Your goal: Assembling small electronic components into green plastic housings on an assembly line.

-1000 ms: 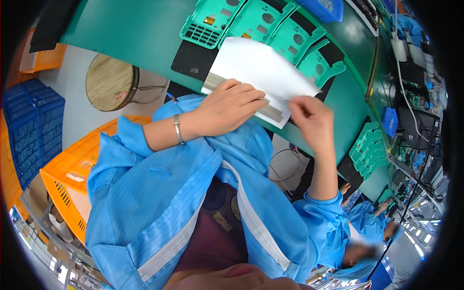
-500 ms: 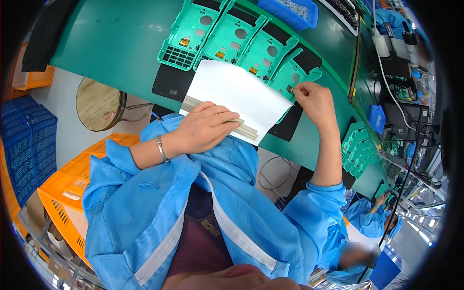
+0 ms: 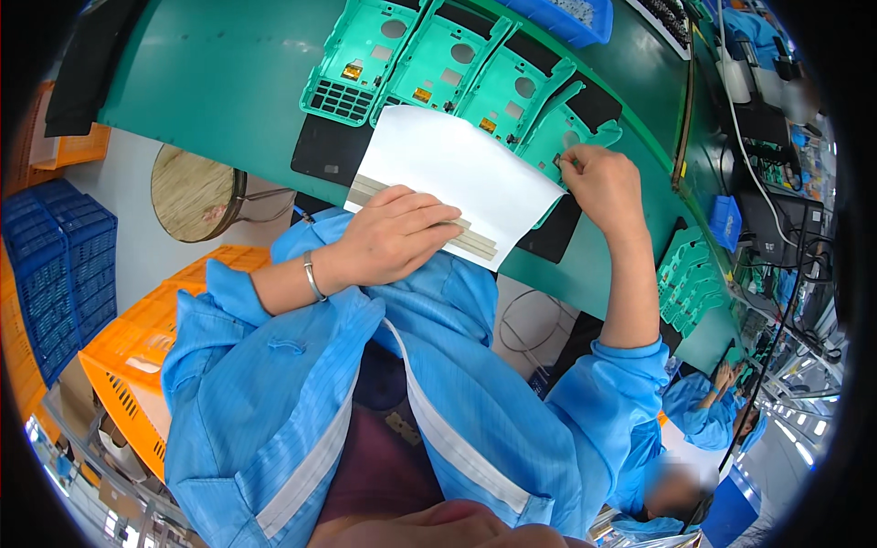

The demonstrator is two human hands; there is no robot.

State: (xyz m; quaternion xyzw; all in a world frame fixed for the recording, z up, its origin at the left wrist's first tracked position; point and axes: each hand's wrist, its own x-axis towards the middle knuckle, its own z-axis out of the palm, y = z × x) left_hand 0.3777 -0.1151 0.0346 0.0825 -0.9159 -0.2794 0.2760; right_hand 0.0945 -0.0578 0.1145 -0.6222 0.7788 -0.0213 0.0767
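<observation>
My left hand (image 3: 399,235) grips the lower edge of a white backing sheet (image 3: 452,166), its fingers lying over the grey strips (image 3: 476,243) stuck along that edge. The sheet covers the lower parts of several green plastic housings (image 3: 440,63) lying in a row on the table. At the right end of this row, my right hand (image 3: 598,183) is pinched closed beside the last housing (image 3: 555,129). Its fingertips are at the housing's right side; whatever they hold is too small to make out.
Black mats (image 3: 327,150) lie under the housings. A blue bin (image 3: 562,20) of small pale parts stands at the far side. More green housings (image 3: 687,281) lie to the right. Left are a round stool (image 3: 192,194), an orange crate (image 3: 128,365) and blue crates (image 3: 80,265). A co-worker sits at lower right.
The whole view has shifted slightly to the right. My right hand stays at the last housing with its fingers curled in a little more; my left hand keeps its hold on the sheet.
</observation>
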